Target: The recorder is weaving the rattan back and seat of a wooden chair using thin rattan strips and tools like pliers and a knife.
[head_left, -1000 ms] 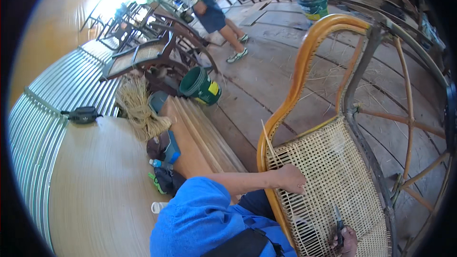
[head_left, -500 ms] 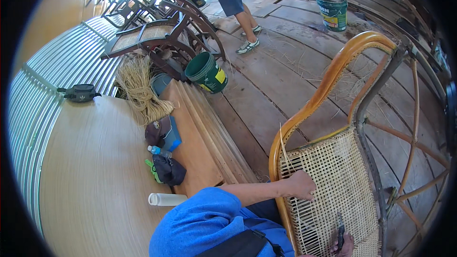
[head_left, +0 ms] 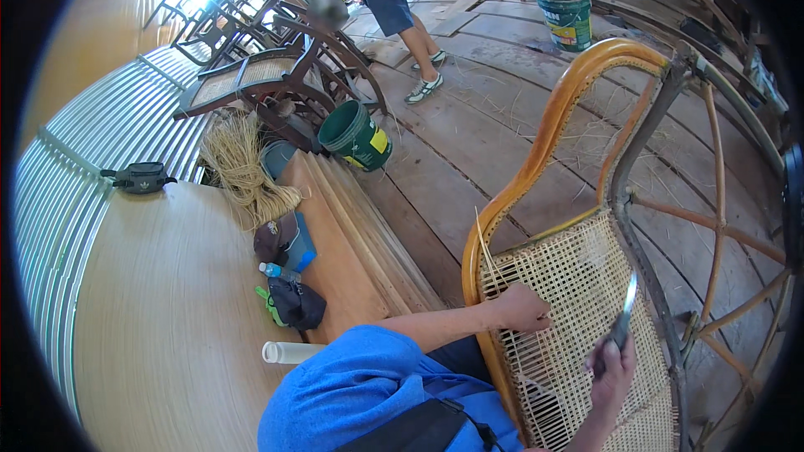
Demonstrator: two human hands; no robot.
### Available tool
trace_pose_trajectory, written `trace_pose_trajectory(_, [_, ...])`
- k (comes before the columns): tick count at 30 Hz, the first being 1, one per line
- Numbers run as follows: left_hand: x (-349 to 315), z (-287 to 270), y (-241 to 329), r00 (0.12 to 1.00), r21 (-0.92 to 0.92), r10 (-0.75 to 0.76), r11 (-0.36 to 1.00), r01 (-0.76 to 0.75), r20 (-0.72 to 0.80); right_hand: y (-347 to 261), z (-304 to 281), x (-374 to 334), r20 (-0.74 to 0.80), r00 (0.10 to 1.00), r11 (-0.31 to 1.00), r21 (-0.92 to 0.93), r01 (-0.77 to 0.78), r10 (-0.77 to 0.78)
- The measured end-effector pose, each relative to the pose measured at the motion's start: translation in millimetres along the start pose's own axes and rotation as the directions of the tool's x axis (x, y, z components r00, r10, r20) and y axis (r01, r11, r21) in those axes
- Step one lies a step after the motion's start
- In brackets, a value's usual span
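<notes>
A chair frame of glossy orange-brown bent rattan (head_left: pixel 548 146) lies beside me at the right, with a woven cane panel (head_left: pixel 578 255) stretched across it. My left hand (head_left: pixel 523 308) is closed in a fist against the weave near the left rail; what its fingers grip is hidden. My right hand (head_left: pixel 614 364) is wrapped around the dark handle of a knife (head_left: pixel 624 318). Its narrow, shiny blade points up and away over the panel's right side. Loose cane strands (head_left: pixel 486 243) stick up by the left rail. Below my left hand, the weave is more open.
A wooden bench-like surface (head_left: pixel 159 301) at left holds a white bottle (head_left: pixel 289 352), caps (head_left: pixel 297 301) and a pouch (head_left: pixel 142 177). Beyond are a cane bundle (head_left: pixel 243 159), green buckets (head_left: pixel 356 136), stacked chairs (head_left: pixel 268 75) and a person (head_left: pixel 394 12) standing on the plank floor.
My right hand has risen from the panel's lower part, lifting the knife up and rightward. The left hand stays at nearly the same spot on the weave. The view has shifted slightly.
</notes>
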State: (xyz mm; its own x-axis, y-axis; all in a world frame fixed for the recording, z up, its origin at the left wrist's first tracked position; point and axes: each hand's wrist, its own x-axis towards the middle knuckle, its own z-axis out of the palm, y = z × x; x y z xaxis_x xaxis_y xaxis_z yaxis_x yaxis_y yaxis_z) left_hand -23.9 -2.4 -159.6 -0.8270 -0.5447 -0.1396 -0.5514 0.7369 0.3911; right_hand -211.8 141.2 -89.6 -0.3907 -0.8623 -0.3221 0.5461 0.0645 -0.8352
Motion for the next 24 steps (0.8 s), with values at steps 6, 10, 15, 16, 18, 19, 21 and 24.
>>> trace_pose_trajectory(6, [0,4,4,0.996,0.033,-0.059,0.998,0.062,-0.062,-29,55,14,0.92,0.37,0.811,-0.117,0.574,-0.129])
trace_pose_trajectory(10, [3,-5,13,0.998,0.002,-0.06,0.998,0.06,-0.019,27,-3,62,-0.103,0.944,0.946,-0.129,0.298,-0.312])
trace_pose_trajectory(15, [7,-3,3,0.992,0.041,-0.073,0.997,0.07,0.098,56,-46,84,-0.392,0.916,0.99,0.066,0.125,-0.089])
trace_pose_trajectory(16, [7,-4,2,0.989,0.028,-0.088,0.996,0.086,0.115,44,-37,86,-0.259,0.963,0.996,0.036,0.085,-0.072])
trace_pose_trajectory(18, [11,-9,4,0.983,0.044,-0.107,0.994,0.102,0.152,9,-10,90,0.069,0.996,0.994,-0.088,0.068,-0.062])
trace_pose_trajectory(19, [13,-10,6,0.972,0.065,-0.137,0.99,0.127,0.188,-12,3,95,0.254,0.966,0.98,-0.17,0.102,-0.057])
trace_pose_trajectory(21, [15,-9,6,0.973,0.064,-0.122,0.992,0.111,0.196,-42,20,118,0.357,0.933,0.978,-0.178,0.112,-0.042])
trace_pose_trajectory(24, [21,-14,7,0.953,0.062,-0.14,0.99,0.129,0.268,-80,66,118,0.249,0.96,0.961,0.272,0.055,-0.125])
